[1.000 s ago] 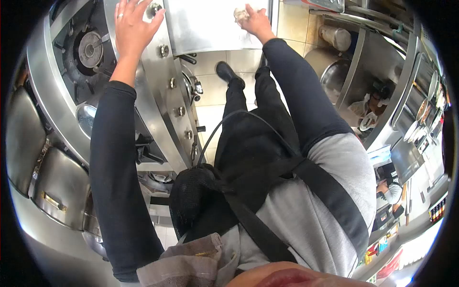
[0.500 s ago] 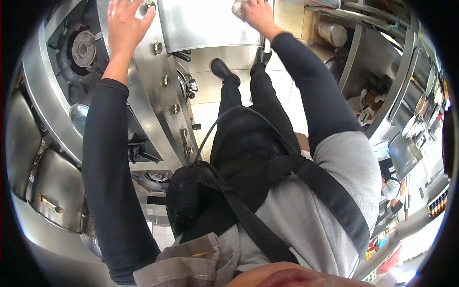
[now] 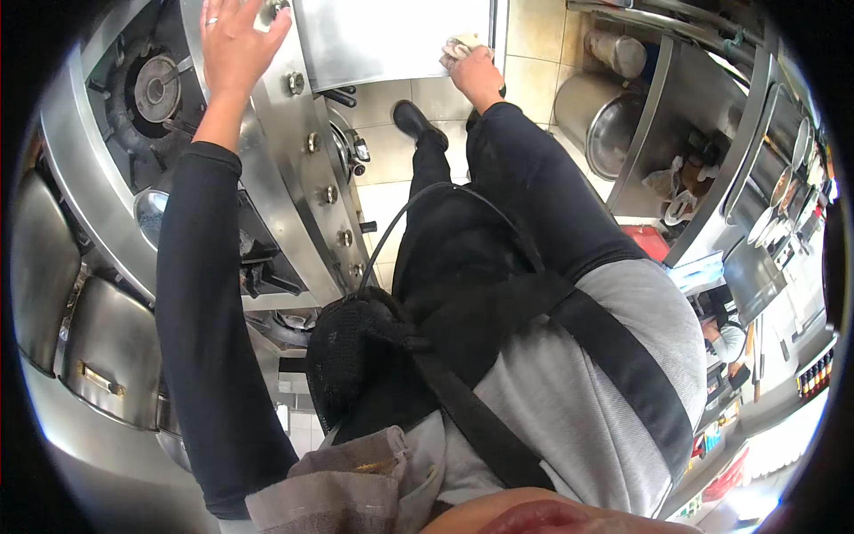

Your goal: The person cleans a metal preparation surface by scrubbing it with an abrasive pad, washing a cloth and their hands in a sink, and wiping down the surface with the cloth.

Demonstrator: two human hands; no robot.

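My left hand (image 3: 236, 46) rests at the steel front edge of the stove (image 3: 253, 116), its fingers spread and nothing in them. One finger wears a ring. A control knob (image 3: 277, 7) is close to the thumb. My right hand (image 3: 476, 76) is closed on a crumpled pale cloth (image 3: 463, 46), which it presses against the flat steel panel (image 3: 382, 40) standing out from the stove front. Hand and cloth are close to the panel's near right corner.
Burners (image 3: 156, 89) line the stove top on the left, with several knobs (image 3: 312, 142) along its front. A large metal pot (image 3: 614, 133) lies on its side beneath steel shelving at right. A person (image 3: 729, 343) stands farther off at right.
My right hand and the cloth have moved toward me across the panel, to its near right corner. My left hand has stayed about where it was.
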